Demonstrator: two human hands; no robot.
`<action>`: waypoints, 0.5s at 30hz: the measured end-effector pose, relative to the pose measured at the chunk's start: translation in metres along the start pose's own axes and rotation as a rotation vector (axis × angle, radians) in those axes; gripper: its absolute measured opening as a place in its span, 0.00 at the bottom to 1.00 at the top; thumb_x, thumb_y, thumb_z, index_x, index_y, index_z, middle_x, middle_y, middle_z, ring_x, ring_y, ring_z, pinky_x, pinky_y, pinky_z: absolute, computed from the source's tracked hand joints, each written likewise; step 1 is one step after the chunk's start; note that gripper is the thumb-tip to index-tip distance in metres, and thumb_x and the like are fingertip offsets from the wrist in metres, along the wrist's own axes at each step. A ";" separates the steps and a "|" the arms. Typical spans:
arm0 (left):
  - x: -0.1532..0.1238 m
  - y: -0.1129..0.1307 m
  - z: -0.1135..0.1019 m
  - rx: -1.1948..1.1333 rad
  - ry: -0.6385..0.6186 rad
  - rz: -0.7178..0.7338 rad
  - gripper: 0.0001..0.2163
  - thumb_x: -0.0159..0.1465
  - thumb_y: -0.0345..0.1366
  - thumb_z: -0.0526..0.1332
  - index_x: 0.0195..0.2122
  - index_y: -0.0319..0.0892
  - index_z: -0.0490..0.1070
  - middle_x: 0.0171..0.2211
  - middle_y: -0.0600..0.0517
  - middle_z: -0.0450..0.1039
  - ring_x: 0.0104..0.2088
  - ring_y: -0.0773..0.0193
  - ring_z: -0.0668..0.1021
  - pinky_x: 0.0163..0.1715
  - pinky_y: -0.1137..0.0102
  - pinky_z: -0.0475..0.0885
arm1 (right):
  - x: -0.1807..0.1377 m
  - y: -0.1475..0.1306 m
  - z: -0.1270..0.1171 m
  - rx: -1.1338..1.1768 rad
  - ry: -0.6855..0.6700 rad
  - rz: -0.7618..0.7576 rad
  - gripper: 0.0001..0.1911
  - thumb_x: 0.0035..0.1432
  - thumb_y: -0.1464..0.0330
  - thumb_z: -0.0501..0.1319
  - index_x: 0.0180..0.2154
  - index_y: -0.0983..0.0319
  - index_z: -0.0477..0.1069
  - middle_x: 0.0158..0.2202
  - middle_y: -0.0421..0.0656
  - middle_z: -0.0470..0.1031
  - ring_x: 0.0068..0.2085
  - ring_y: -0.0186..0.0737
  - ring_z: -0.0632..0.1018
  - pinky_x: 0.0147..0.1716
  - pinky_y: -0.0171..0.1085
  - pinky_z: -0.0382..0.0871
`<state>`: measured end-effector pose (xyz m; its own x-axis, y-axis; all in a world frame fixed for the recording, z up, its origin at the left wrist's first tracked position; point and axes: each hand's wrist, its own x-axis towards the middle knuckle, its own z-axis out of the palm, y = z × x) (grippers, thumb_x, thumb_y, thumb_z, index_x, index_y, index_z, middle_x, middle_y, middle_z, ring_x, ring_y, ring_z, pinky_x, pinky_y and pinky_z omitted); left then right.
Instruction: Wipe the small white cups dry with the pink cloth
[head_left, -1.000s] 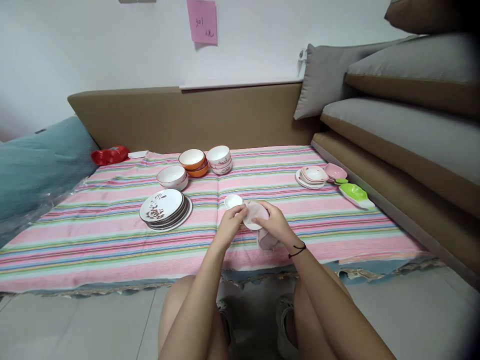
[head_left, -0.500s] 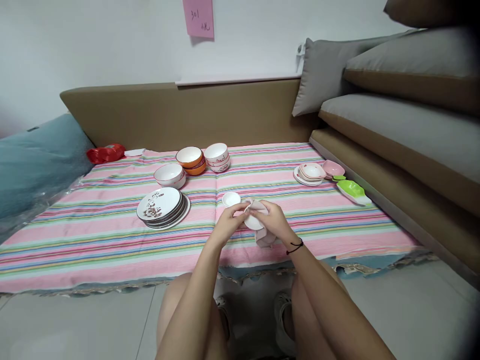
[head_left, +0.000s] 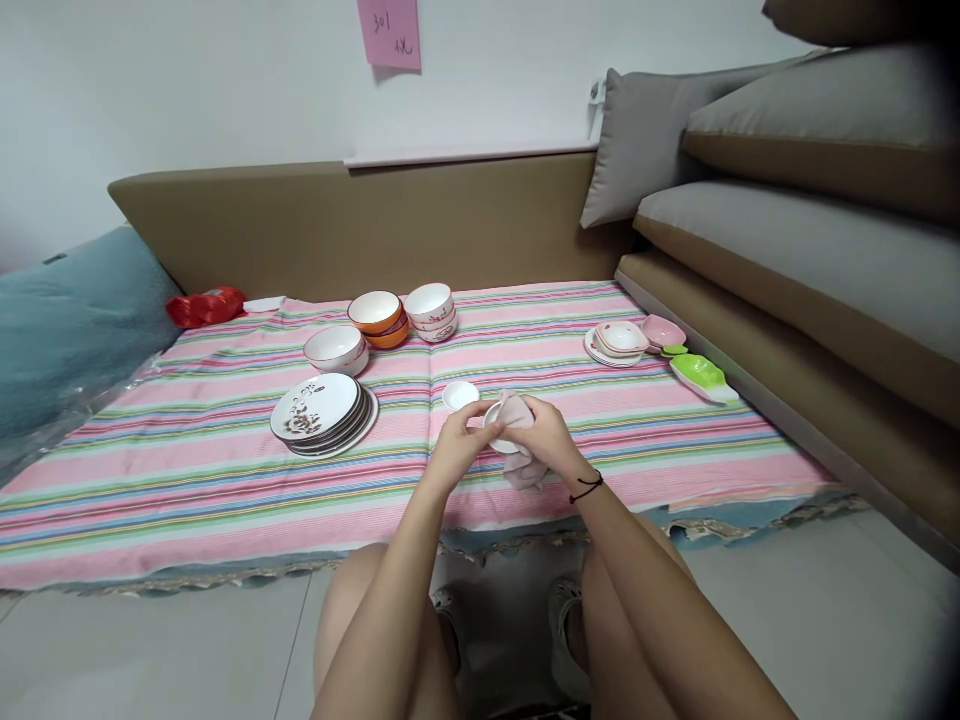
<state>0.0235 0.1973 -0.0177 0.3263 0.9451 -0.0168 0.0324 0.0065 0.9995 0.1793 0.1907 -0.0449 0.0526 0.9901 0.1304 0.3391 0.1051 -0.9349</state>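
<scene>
My left hand pinches the rim of a small white dish held just above the striped cloth. My right hand is closed on a pale pink rag and presses it against the dish; the rag's tail hangs below my palm. A second small white dish rests on the cloth just beyond my left fingers.
A stack of flowered plates lies to the left. Behind it are a white bowl, orange bowls and stacked white bowls. Small pink-and-white saucers and a green dish sit right. Sofa cushions rise at right.
The dish has turned in my hands, from tilted with its face showing to more rim-up, with the rag shifted over it. My head drifted, so the scene slid slightly left and up.
</scene>
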 end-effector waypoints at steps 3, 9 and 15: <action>0.003 -0.005 0.001 0.035 0.094 0.006 0.18 0.50 0.37 0.65 0.41 0.37 0.74 0.39 0.47 0.75 0.28 0.66 0.75 0.26 0.73 0.72 | -0.001 -0.002 0.001 0.039 -0.036 -0.005 0.18 0.43 0.60 0.67 0.35 0.64 0.70 0.32 0.41 0.73 0.34 0.40 0.72 0.30 0.34 0.65; 0.007 -0.010 0.000 0.061 0.176 0.020 0.16 0.47 0.31 0.60 0.40 0.37 0.74 0.37 0.49 0.74 0.22 0.70 0.73 0.22 0.73 0.70 | 0.003 -0.002 0.000 0.348 -0.061 0.044 0.22 0.45 0.62 0.64 0.43 0.65 0.69 0.41 0.47 0.74 0.40 0.42 0.75 0.38 0.37 0.68; 0.007 -0.010 0.000 0.085 0.194 0.049 0.20 0.46 0.27 0.56 0.41 0.36 0.73 0.39 0.48 0.74 0.21 0.72 0.72 0.22 0.75 0.68 | 0.001 -0.006 -0.001 0.031 0.089 -0.037 0.20 0.46 0.62 0.64 0.41 0.64 0.70 0.41 0.46 0.74 0.40 0.42 0.74 0.39 0.37 0.66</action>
<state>0.0253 0.2035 -0.0279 0.1419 0.9888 0.0455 0.1028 -0.0604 0.9929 0.1784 0.1911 -0.0388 0.1240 0.9733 0.1929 0.3129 0.1461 -0.9385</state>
